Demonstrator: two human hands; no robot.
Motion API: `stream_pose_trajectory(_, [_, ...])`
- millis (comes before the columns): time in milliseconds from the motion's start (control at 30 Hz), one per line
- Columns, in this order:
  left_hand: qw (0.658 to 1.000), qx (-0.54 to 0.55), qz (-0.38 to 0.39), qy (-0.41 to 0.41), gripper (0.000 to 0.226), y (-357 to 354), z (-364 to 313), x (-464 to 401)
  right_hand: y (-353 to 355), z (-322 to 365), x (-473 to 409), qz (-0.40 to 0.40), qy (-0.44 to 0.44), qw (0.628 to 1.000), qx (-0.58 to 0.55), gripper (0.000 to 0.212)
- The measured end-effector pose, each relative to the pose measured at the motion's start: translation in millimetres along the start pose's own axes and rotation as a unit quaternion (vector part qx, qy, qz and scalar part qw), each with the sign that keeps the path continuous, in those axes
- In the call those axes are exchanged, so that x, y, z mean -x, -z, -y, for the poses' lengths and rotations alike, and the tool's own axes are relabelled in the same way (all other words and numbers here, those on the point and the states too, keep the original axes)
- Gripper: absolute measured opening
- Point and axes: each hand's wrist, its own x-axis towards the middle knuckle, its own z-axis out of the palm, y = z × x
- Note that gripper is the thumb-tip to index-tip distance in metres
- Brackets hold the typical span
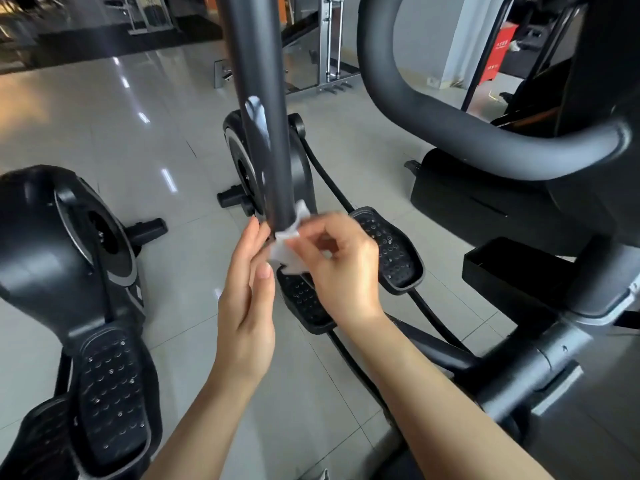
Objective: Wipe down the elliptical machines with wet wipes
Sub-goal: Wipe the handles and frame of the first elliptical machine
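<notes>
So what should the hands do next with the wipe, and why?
Probably slide the wet wipe up the dark pole. The right hand pinches it against the pole's lower end, the left hand rests beside it, and the pole above looks unwiped.

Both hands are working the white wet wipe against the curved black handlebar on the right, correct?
Not quite. The head view shows both hands, left and right, working the white wet wipe against the straight upright black pole in the middle, not the curved black handlebar.
</notes>
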Motion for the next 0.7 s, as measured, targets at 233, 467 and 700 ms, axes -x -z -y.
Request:
stream_pose_trajectory(233, [1.000, 0.010, 0.013, -0.010, 0.043, 2.1, -1.4, -0.8, 33.5, -47.9, 32.0, 0.096, 0.021, 0.982, 0.160, 0.005])
stream_pose_trajectory(467, [0.999, 0.022, 0.024, -0.011, 0.047, -4.6, 4.4, 3.7, 159.1, -71.8, 67.0, 0.204, -0.163, 0.893, 0.367, 0.010])
stream_pose_trajectory(700, [0.999, 0.039, 0.015, 0.009, 0.049, -7.0, 4.1, 3.7, 72.1, -70.4, 59.1, 0.109, -0.058, 0.964, 0.234, 0.007])
